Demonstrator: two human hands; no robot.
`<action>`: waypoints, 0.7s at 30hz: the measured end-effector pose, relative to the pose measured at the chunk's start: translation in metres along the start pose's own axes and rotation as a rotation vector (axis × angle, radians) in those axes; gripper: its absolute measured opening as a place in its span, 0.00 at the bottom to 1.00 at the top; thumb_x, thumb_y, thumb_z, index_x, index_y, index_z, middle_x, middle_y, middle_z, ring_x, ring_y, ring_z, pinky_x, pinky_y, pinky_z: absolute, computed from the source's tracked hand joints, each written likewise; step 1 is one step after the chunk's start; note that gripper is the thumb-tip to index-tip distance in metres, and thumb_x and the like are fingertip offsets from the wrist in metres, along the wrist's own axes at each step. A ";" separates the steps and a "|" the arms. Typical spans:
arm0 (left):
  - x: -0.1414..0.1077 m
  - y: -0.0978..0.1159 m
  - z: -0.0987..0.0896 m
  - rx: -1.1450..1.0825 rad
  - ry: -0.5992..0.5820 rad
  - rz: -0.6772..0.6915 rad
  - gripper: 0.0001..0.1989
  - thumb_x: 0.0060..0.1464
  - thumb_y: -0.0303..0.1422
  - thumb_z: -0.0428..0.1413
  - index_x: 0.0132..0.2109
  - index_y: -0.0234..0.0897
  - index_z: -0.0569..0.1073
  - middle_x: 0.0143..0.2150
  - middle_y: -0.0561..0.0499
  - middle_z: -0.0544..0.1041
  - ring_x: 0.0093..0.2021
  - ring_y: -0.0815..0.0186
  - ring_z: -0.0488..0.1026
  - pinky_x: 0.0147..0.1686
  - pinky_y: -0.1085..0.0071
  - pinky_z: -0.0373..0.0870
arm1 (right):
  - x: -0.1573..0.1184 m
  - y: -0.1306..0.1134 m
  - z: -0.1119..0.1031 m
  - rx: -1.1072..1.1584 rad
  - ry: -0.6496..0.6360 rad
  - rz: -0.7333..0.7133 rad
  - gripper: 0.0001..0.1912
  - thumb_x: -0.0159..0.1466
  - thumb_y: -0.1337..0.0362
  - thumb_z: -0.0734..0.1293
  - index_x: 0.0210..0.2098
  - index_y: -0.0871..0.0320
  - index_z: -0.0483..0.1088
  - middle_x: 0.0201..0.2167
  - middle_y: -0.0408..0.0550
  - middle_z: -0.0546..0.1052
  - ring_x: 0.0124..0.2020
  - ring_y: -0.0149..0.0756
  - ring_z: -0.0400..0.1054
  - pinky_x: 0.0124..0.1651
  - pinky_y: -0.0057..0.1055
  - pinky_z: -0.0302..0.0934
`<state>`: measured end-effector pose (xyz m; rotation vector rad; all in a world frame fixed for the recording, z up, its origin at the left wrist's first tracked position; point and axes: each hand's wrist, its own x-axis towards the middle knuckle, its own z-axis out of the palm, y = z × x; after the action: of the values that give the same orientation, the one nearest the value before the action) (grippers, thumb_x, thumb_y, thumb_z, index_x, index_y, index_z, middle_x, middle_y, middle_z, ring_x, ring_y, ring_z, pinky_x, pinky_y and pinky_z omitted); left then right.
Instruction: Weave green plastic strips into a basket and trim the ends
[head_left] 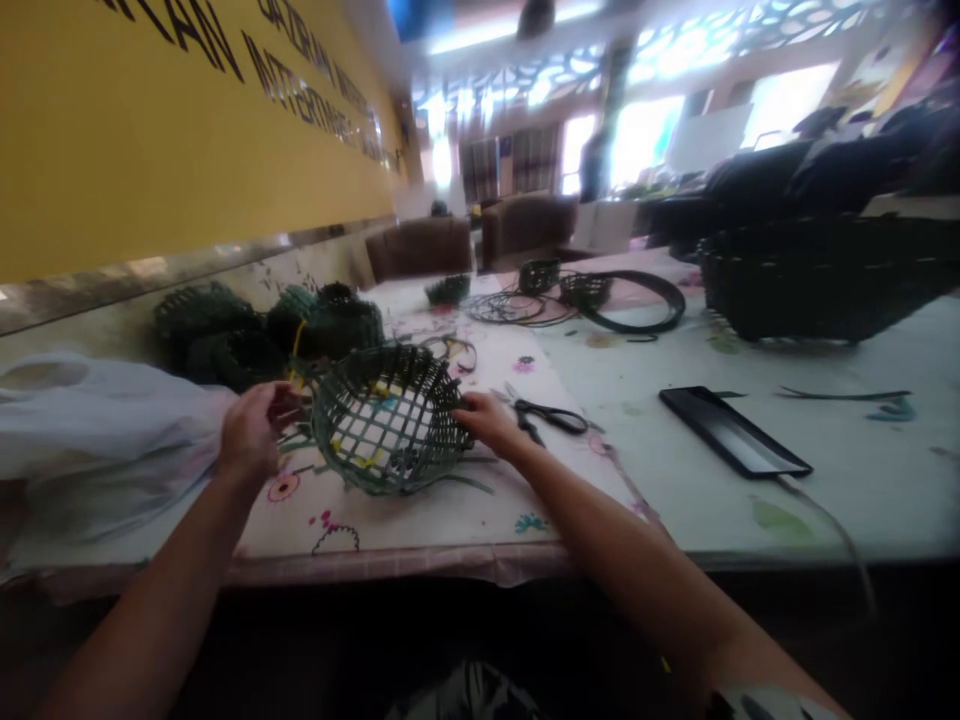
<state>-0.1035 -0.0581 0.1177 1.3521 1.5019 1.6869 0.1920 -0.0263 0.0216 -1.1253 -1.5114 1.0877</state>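
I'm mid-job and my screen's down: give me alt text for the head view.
The right hand holds the right side of a green woven basket above a patterned table; the left hand is at its left side. Scissors and a dark-framed device lie to the right.

A yellow wall (150, 150) stands left, bright windows (646, 138) beyond 2 brown chairs (529, 228).

Up on the yellow wall (112, 195) we have big dark letters (206, 40): toward the wall's left end they read like "KAN", whatever leads in chopped off. Along the wall to the right comes "INTERT", then blur. Above that, at the wall's top, seemingly "AZIRAN", then "INTE", its ending smeared.
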 end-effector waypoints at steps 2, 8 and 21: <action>-0.019 0.023 -0.008 0.024 0.119 0.179 0.07 0.54 0.37 0.57 0.36 0.38 0.73 0.31 0.55 0.74 0.32 0.70 0.70 0.36 0.73 0.71 | 0.000 0.001 0.001 -0.024 0.019 -0.008 0.03 0.52 0.67 0.63 0.23 0.58 0.64 0.17 0.38 0.66 0.18 0.27 0.59 0.22 0.25 0.52; -0.062 0.088 0.049 0.606 -0.511 0.547 0.11 0.56 0.37 0.55 0.41 0.41 0.80 0.41 0.51 0.79 0.42 0.63 0.74 0.46 0.69 0.68 | -0.002 0.000 0.002 -0.167 0.092 -0.101 0.06 0.52 0.64 0.63 0.21 0.57 0.61 0.18 0.38 0.63 0.23 0.28 0.56 0.25 0.25 0.48; 0.018 0.015 0.138 0.837 -1.120 0.163 0.19 0.40 0.26 0.56 0.42 0.35 0.82 0.33 0.51 0.80 0.29 0.68 0.70 0.30 0.75 0.64 | -0.001 0.003 0.002 -0.308 0.122 -0.216 0.07 0.53 0.62 0.61 0.21 0.56 0.59 0.20 0.39 0.62 0.26 0.31 0.55 0.30 0.28 0.48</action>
<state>0.0169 0.0132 0.1233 2.2908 1.3497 0.0636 0.1906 -0.0271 0.0185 -1.1791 -1.6955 0.6430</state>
